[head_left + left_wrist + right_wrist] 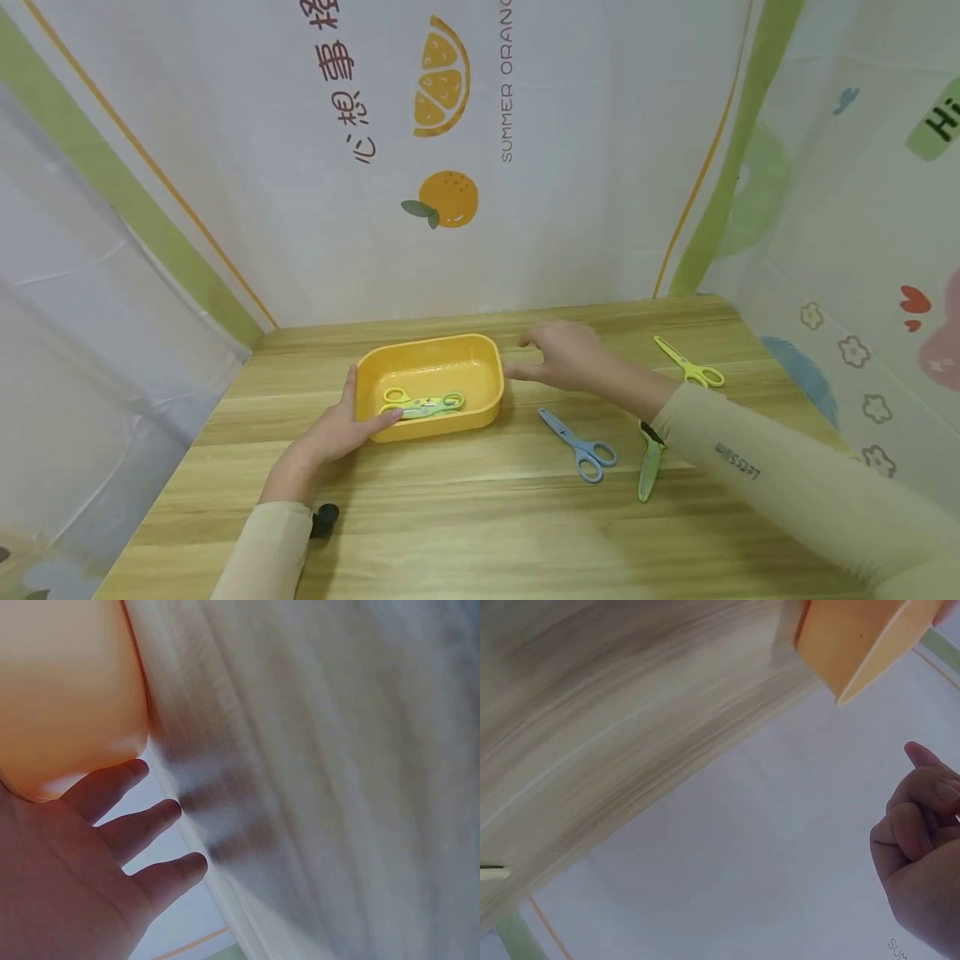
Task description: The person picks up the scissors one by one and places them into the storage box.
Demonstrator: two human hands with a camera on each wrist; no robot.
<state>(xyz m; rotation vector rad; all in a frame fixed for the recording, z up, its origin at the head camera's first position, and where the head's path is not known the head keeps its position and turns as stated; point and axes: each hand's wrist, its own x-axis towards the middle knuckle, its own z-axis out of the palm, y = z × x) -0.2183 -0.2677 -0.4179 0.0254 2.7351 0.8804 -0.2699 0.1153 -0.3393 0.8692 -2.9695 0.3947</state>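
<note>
A yellow plastic bin (491, 404) stands on the table, with yellow scissors (393, 395) and green scissors (452, 402) lying inside near its front wall. My left hand (330, 432) holds the bin's left end, the thumb over the front rim and the fingers along the outside; the left wrist view shows those fingers beside the orange-looking bin wall (82, 682). My right hand (564, 357) hovers just right of the bin, thumb and forefinger apart, holding nothing visible. Nearest below it lie blue scissors (562, 432).
Green scissors (649, 471) lie partly hidden under my right forearm. Yellow scissors (678, 360) rest farther back on the right. The wooden table (450, 517) ends at a printed white curtain (585, 208) behind and at the sides.
</note>
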